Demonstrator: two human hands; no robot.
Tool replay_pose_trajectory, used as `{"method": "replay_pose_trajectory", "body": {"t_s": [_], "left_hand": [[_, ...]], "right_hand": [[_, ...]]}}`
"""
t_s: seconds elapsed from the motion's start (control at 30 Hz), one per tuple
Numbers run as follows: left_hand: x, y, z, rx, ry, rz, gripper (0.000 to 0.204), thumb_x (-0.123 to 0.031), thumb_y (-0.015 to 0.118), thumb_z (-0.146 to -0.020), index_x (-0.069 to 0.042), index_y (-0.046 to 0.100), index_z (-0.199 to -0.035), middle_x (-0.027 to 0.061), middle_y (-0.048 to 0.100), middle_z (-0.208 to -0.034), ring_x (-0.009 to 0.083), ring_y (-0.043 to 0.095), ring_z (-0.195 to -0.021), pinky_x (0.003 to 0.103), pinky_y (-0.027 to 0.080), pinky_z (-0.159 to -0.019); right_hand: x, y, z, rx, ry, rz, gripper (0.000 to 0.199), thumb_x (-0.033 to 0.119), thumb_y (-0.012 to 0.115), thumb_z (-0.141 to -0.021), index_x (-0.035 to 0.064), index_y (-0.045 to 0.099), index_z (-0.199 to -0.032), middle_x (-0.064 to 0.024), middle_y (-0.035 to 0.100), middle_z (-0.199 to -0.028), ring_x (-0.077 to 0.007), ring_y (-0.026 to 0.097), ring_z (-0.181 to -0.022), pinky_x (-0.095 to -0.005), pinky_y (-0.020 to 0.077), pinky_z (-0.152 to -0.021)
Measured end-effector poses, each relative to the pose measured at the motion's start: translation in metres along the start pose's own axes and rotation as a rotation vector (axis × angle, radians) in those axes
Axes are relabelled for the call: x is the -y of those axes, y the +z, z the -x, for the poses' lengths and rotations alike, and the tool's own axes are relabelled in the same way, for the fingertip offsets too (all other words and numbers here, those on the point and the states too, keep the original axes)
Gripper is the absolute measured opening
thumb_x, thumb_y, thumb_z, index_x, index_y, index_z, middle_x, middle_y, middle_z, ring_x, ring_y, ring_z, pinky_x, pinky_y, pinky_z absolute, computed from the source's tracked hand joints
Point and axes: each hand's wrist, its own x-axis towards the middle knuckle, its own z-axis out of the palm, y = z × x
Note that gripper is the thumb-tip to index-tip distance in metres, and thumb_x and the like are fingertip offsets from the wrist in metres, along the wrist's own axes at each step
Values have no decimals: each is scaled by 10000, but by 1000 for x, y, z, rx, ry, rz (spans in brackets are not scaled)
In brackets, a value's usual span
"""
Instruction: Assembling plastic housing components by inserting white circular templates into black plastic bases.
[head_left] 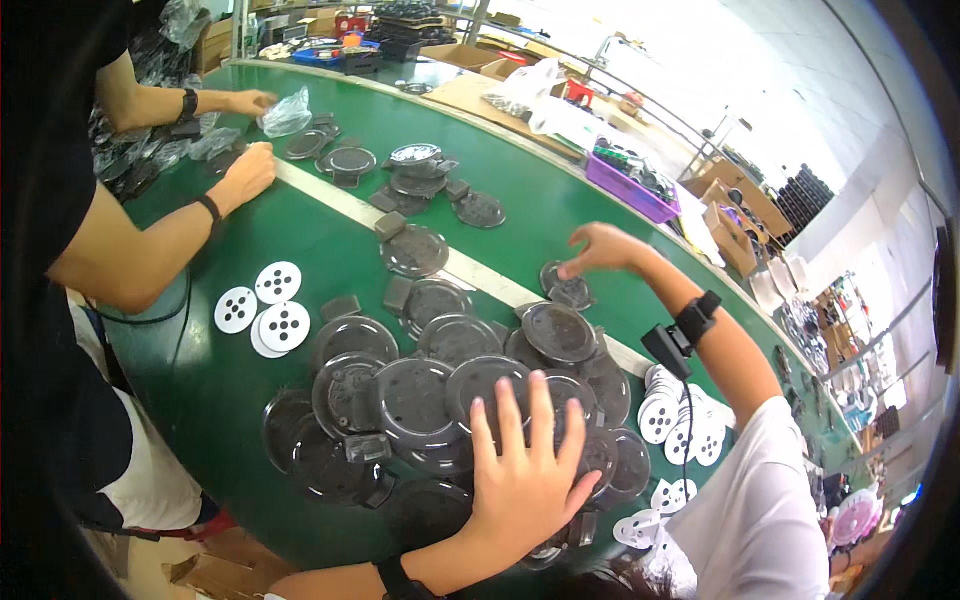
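My left hand (525, 475) is stretched out with fingers spread, over a pile of dark, translucent round covers (415, 400). Whether its palm presses on them is hidden. Farther off to the right, my right hand (607, 248) has its thumb and forefinger apart. Its thumb reaches the edge of a single dark round cover (570, 290) lying beside the pale strip. Some covers have small square tabs, and they overlap in an untidy heap. More dark covers (415, 250) trail away along the table.
White discs with holes lie at the left (283, 327) and in a stack at the right (660, 415). A pale strip (330, 195) crosses the green table (225, 400). At the left, another person's hand (250, 170) works near a clear bag (287, 113). A purple basket (630, 188) stands beyond.
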Motion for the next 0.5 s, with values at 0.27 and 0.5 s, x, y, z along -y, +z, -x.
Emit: {"method": "replay_pose_trajectory", "body": {"t_s": [0.27, 0.5], "left_hand": [[-1, 2, -1, 18, 35, -36, 602, -489, 607, -728, -60, 558, -1148, 281, 447, -1233, 486, 407, -1133, 647, 264, -928], [3, 2, 1, 5, 42, -20, 587, -473, 626, -712, -43, 579, -1109, 282, 441, -1237, 485, 417, -1118, 646, 273, -909]], "right_hand": [[-49, -2, 6, -9, 128, -416, 468, 413, 762, -671, 14, 650, -889, 27, 506, -578, -81, 427, -498, -249, 314, -412], [58, -6, 24, 207, 49, -981, 577, 471, 629, -804, -27, 562, -1088, -12, 604, -745, -38, 311, -472, -199, 231, -384]]}}
